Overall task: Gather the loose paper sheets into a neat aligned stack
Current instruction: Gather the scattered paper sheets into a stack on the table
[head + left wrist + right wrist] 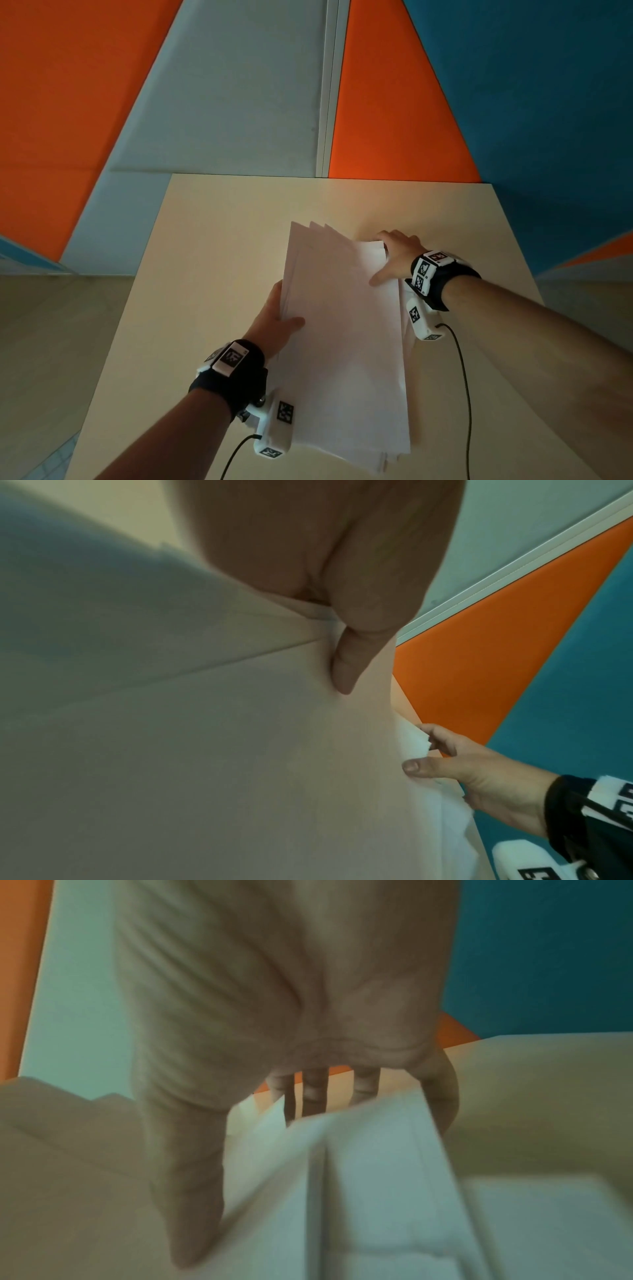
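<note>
A bundle of white paper sheets is held above the beige table, its far corners fanned out unevenly. My left hand grips the bundle's left edge, thumb on top and fingers underneath; the left wrist view shows the thumb pressed on the sheets. My right hand holds the far right corner, thumb on top and fingers curled behind the edge. In the right wrist view the fingers reach behind the sheets, which are blurred.
The table's far edge meets wall panels in orange, grey and blue. Cables trail from both wrist cameras across the table's near part. Bare tabletop surrounds the sheets.
</note>
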`<state>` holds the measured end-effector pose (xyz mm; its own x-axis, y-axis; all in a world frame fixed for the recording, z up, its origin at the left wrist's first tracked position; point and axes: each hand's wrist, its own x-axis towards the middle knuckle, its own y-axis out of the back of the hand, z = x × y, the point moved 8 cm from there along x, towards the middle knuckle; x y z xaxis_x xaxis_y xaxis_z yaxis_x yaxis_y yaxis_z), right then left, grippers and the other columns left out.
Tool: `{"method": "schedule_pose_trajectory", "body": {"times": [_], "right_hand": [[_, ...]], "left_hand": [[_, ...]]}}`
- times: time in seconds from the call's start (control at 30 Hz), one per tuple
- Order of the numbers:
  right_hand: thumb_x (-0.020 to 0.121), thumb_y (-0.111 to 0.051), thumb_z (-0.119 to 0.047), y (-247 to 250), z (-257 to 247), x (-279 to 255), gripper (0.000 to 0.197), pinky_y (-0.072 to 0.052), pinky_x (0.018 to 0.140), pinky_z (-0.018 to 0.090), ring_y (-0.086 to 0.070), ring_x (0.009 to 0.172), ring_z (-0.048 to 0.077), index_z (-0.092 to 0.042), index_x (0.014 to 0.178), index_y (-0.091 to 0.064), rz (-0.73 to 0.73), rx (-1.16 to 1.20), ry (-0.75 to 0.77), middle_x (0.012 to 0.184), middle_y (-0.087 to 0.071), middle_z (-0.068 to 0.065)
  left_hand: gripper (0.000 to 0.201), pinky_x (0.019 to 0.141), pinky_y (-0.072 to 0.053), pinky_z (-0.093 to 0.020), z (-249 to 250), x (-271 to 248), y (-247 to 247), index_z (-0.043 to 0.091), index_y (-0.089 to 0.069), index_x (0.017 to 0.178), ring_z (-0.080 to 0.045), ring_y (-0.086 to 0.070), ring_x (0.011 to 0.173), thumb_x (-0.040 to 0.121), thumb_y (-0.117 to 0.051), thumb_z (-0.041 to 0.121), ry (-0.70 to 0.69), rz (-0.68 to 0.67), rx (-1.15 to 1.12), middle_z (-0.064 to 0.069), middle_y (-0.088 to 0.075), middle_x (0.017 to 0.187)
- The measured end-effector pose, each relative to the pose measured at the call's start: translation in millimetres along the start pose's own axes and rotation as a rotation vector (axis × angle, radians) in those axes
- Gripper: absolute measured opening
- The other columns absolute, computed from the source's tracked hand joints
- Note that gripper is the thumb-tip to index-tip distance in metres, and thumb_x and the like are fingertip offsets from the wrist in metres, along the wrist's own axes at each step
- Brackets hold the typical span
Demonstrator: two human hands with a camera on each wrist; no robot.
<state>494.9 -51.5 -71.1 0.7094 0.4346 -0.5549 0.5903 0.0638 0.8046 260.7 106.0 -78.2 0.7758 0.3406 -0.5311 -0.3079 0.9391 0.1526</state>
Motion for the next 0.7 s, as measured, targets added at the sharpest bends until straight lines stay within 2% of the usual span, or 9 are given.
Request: {"method": "schedule_pose_trajectory", "body": {"times": [0.07,0.1,0.17,0.23,0.33,0.4,0.5,0.63,0.7], "right_hand": [[0.052,-0.085,-0.055,-0.8,2.2,-0.8,0.095,-0.044,0.092,0.045,-0.034,0.126,0.032,-0.023,0.132,-0.044,-0.018,-0.052,-0.020,0.123,-0.044,-0.002],[0.050,-0.084,-0.056,0.9,4.8,-1.8,0.083,-0.044,0.088,0.042,-0.036,0.121,0.030,-0.023,0.119,-0.050,-0.011,-0.080,-0.029,0.118,-0.045,-0.003],[0.043,-0.082,-0.060,3.4,14.1,-3.7,0.067,-0.046,0.084,0.040,-0.039,0.108,0.026,-0.024,0.092,-0.051,-0.005,-0.125,-0.052,0.104,-0.043,-0.004],[0.039,-0.082,-0.062,3.1,20.7,-7.5,0.065,-0.048,0.087,0.045,-0.042,0.100,0.024,-0.023,0.082,-0.053,-0.042,-0.158,-0.084,0.101,-0.043,-0.003],[0.041,-0.079,-0.061,4.9,18.6,-15.1,0.070,-0.049,0.091,0.047,-0.046,0.104,0.025,-0.018,0.090,-0.055,-0.031,-0.173,-0.088,0.108,-0.045,0.000],[0.049,-0.078,-0.056,4.2,11.1,-19.1,0.071,-0.048,0.094,0.045,-0.046,0.112,0.026,-0.020,0.105,-0.051,0.004,-0.105,-0.050,0.118,-0.045,0.002],[0.058,-0.081,-0.054,-2.7,0.5,-26.5,0.084,-0.046,0.098,0.044,-0.045,0.120,0.025,-0.018,0.127,-0.047,0.006,-0.068,-0.006,0.127,-0.044,0.003],[0.055,-0.082,-0.055,-8.1,-1.4,-37.5,0.086,-0.047,0.096,0.047,-0.050,0.116,0.028,-0.015,0.123,-0.048,0.025,-0.084,-0.005,0.125,-0.050,0.006],[0.053,-0.081,-0.056,-10.4,3.1,-42.0,0.087,-0.049,0.095,0.047,-0.052,0.115,0.029,-0.014,0.122,-0.049,0.018,-0.086,-0.036,0.122,-0.052,0.007]], "left_hand": [[0.071,0.095,-0.050,-0.053,1.0,2.8,2.1,0.031,-0.036,0.138,-0.034,-0.062,0.110,0.077,-0.063,0.007,0.000,0.006,0.093,-0.008,-0.062,0.121],[0.072,0.096,-0.050,-0.048,2.3,3.6,3.8,0.032,-0.034,0.140,-0.033,-0.062,0.110,0.077,-0.063,0.012,0.001,0.015,0.177,-0.007,-0.062,0.123],[0.068,0.091,-0.046,-0.033,4.6,2.8,9.1,0.026,-0.033,0.144,-0.031,-0.061,0.111,0.083,-0.061,0.013,0.005,0.056,0.366,-0.007,-0.061,0.126],[0.064,0.091,-0.047,-0.031,5.1,-2.2,14.0,0.021,-0.035,0.145,-0.030,-0.060,0.112,0.086,-0.058,0.010,0.007,0.079,0.455,-0.008,-0.060,0.129],[0.063,0.107,-0.040,-0.039,-1.0,-15.2,21.1,0.016,-0.036,0.147,-0.029,-0.051,0.126,0.087,-0.055,0.011,0.023,0.101,0.575,-0.009,-0.051,0.141],[0.060,0.112,-0.035,-0.039,-6.2,-29.0,26.0,0.014,-0.038,0.145,-0.028,-0.044,0.132,0.087,-0.054,0.012,0.035,0.150,0.636,-0.009,-0.045,0.146],[0.051,0.111,-0.035,-0.037,-14.4,-61.2,26.8,0.017,-0.048,0.138,-0.028,-0.044,0.130,0.087,-0.054,0.012,0.052,0.210,0.636,-0.009,-0.046,0.142],[0.035,0.102,-0.040,-0.036,-33.6,-104.3,24.9,0.019,-0.055,0.122,-0.026,-0.049,0.118,0.086,-0.055,0.016,0.111,0.250,0.657,-0.008,-0.050,0.129],[0.033,0.101,-0.042,-0.036,-48.1,-122.2,26.0,0.016,-0.055,0.119,-0.027,-0.051,0.113,0.086,-0.056,0.019,0.171,0.260,0.620,-0.009,-0.051,0.127]]}}
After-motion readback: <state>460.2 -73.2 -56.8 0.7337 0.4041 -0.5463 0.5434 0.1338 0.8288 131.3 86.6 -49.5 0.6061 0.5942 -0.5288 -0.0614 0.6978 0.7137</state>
